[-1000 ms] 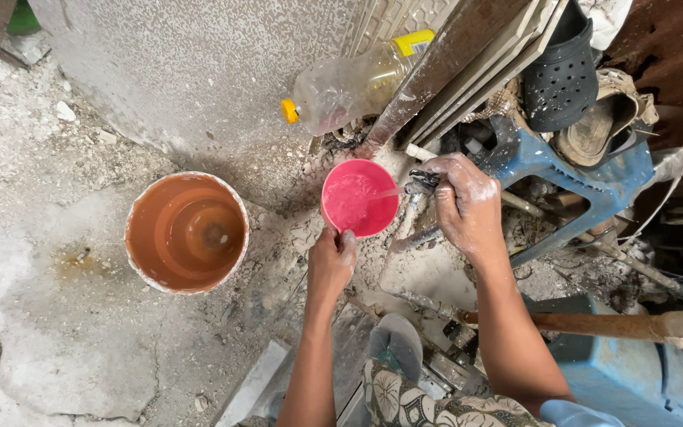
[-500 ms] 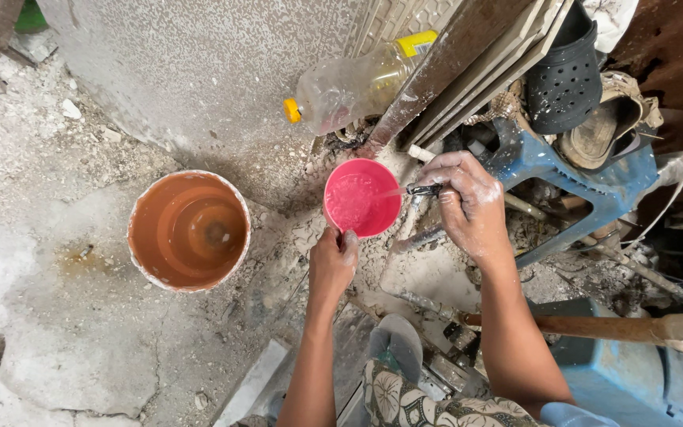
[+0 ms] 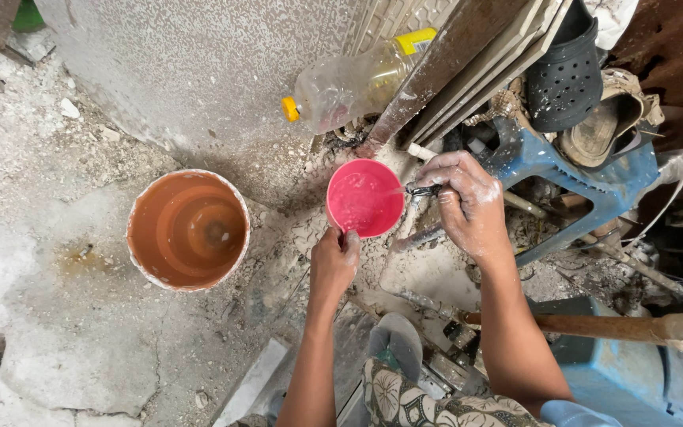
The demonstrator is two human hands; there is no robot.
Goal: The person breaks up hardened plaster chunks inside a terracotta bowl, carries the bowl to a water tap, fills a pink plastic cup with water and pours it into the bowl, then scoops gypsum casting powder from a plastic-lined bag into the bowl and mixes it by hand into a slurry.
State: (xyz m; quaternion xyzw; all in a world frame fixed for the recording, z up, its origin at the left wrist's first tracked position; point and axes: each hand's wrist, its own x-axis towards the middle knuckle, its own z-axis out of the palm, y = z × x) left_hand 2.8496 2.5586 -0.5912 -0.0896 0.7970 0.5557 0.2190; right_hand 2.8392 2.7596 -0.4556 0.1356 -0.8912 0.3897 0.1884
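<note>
Left hand [image 3: 335, 257] pinches the near rim of the pink bowl [image 3: 364, 198], which has shifted slightly right. Right hand [image 3: 468, 202], closed on a small dark tool [image 3: 422, 190], now reaches its far-right rim; mixing appears underway.

- Open concrete floor [image 3: 65, 261] spreads left of the orange bucket [image 3: 188, 229], offering the widest free passage.
- A bare strip of ground separates the orange bucket from the pink bowl [image 3: 364, 198] to its right.
- Beyond the bucket, a grey slab [image 3: 199, 71] closes off the far side.
- Right of the bucket, past the bowl, a plastic bottle [image 3: 349, 83], leaning boards [image 3: 468, 55], a blue stool [image 3: 579, 170] and shoes [image 3: 567, 79] crowd the ground, leaving little room.
</note>
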